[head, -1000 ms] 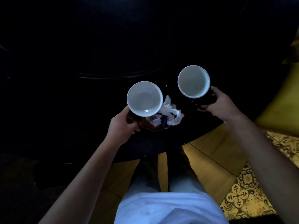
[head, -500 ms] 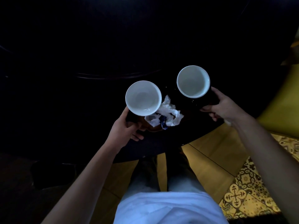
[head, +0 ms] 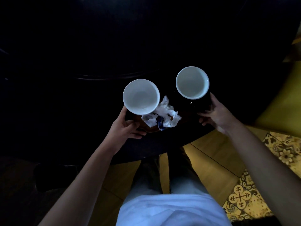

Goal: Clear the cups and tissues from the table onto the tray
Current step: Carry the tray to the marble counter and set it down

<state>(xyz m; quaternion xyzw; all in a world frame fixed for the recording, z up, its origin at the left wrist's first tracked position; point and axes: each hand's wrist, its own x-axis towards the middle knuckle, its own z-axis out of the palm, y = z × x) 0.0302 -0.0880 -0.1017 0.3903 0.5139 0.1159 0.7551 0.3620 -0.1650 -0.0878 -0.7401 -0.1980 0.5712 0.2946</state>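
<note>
Two cups with white insides and dark outsides stand on a brown tray at the near edge of a dark table. The left cup and the right cup are upright and look empty. Crumpled white tissues with a blue scrap lie on the tray between them. My left hand grips the tray's left rim just below the left cup, thumb on top. My right hand clasps the tray's dark right edge beside the right cup. Most of the tray is lost in shadow.
The round dark table fills the upper view, almost black. Below its edge are my legs, a yellow wooden floor and patterned tiles. A yellow seat stands at the right.
Both hands let go of the cups, opened, then closed on the tray's left and right edges. The cups and tissues stay in place on the tray.
</note>
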